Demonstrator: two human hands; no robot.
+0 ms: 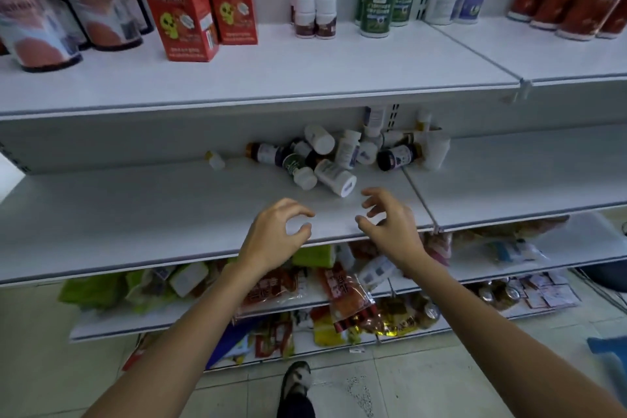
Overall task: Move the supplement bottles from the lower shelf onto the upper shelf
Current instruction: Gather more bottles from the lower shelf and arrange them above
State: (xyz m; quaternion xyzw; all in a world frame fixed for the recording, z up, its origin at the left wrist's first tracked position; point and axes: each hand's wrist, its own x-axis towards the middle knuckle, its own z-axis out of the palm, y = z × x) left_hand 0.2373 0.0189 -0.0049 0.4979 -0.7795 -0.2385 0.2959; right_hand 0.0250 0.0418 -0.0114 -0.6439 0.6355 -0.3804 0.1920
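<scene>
The left hand and right hand hover empty, half-curled. A careless grab could roll bottles off the lower shelf's front edge.

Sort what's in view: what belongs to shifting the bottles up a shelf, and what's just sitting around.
For the job: tumbled bottle pile, stray small bottle, lower shelf, upper shelf, left hand and right hand, both empty.

Just there: red boxes, big dark bottles, snack packets on the shelves below.
</scene>
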